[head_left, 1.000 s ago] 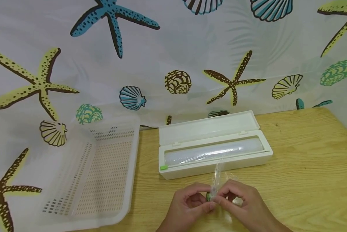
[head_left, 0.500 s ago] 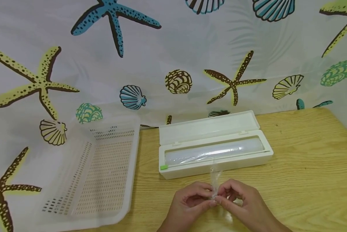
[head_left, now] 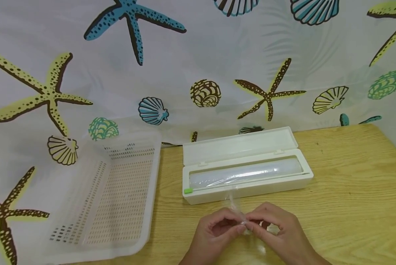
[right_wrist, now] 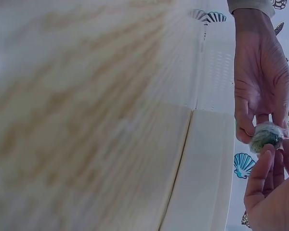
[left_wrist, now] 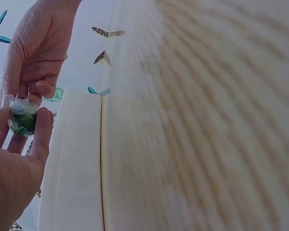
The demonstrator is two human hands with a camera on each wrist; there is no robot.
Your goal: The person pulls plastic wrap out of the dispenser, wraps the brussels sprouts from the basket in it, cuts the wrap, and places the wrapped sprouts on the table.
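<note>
Between both hands is a small round green thing (left_wrist: 25, 123), wrapped in crinkled clear plastic film (head_left: 233, 202); its kind is not plain. My left hand (head_left: 214, 233) pinches it with thumb and fingers on the left. From the right, my right hand (head_left: 278, 230) pinches the gathered film, fingertips meeting the left ones. A twisted tail of film sticks up from the fingertips toward the box. In the right wrist view the wrapped green thing (right_wrist: 267, 136) shows between the fingers; in the head view the fingers and film hide most of it.
Just beyond the hands stands a white cling film box (head_left: 250, 191), lid raised, with a film roll (head_left: 247, 173) inside and a green slider (head_left: 188, 190) at its left end. A white perforated basket (head_left: 147, 206) is on the left. Patterned cloth (head_left: 184, 48) hangs behind the wooden table (head_left: 356, 191).
The film tail has swung from upright to leaning left. Green that showed between the fingers a second ago is now covered in the head view. Both hands stay nearly in place, fingertips shifting slightly.
</note>
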